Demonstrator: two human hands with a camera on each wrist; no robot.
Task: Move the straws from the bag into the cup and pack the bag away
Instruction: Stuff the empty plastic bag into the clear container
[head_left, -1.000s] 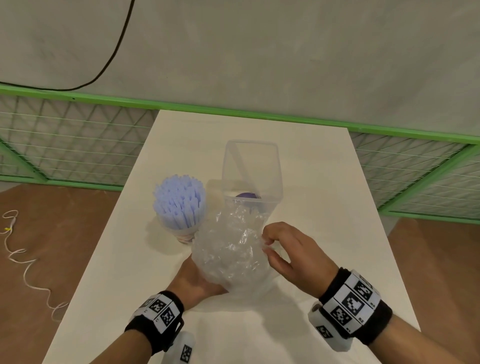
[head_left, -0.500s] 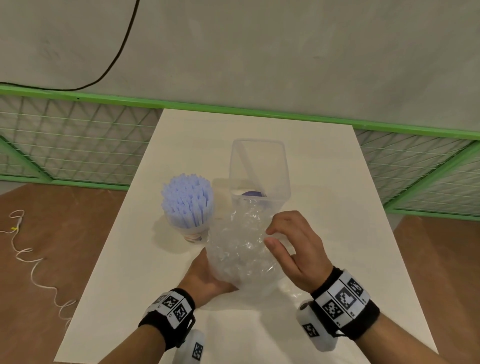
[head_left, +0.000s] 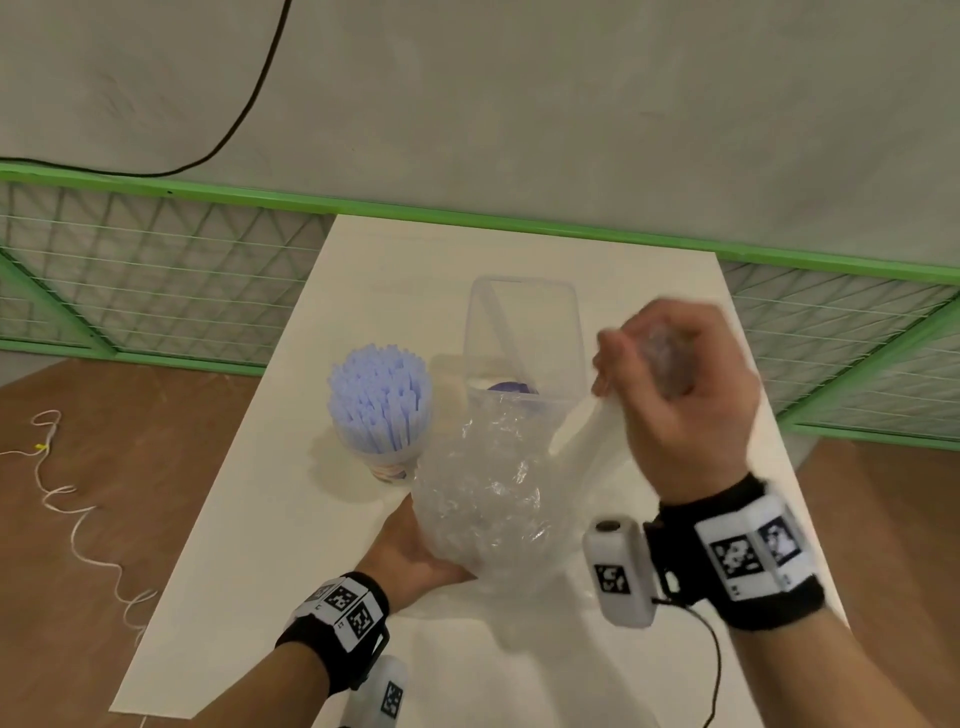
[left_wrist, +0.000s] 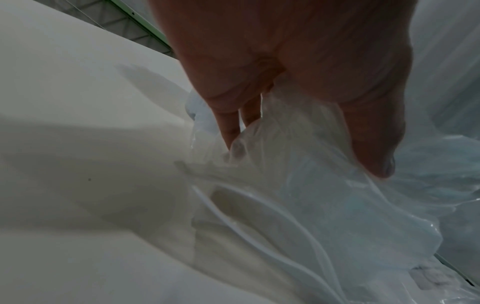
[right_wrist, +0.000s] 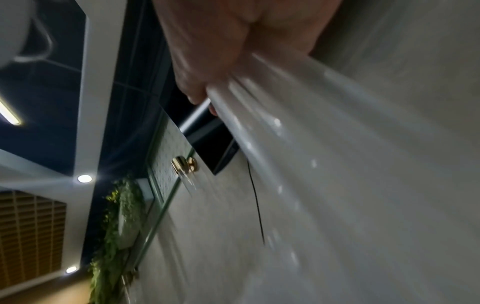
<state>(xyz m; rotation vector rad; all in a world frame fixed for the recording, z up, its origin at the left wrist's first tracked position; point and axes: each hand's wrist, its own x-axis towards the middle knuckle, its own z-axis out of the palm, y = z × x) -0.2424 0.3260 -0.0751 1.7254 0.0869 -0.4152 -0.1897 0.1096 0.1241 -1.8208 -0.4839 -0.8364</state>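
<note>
A bunch of pale blue straws (head_left: 380, 398) stands upright in a clear cup (head_left: 387, 465) left of centre on the white table (head_left: 270, 519). The crumpled clear plastic bag (head_left: 488, 488) sits near the table's front, between my hands. My left hand (head_left: 410, 558) grips its lower left part, fingers curled into the plastic (left_wrist: 298, 164). My right hand (head_left: 675, 395) is raised at the right, fist closed round a stretched end of the bag (right_wrist: 259, 107), blurred by motion.
A clear rectangular container (head_left: 522, 343) with something purple at its bottom stands just behind the bag. A green-framed mesh fence (head_left: 156, 270) runs behind the table, with a grey wall above. White cord (head_left: 78, 519) lies on the brown floor at the left.
My right hand has closed on an end of the bag and lifted it up and to the right, stretching the plastic. The left hand has kept its hold on the bag's lower part.
</note>
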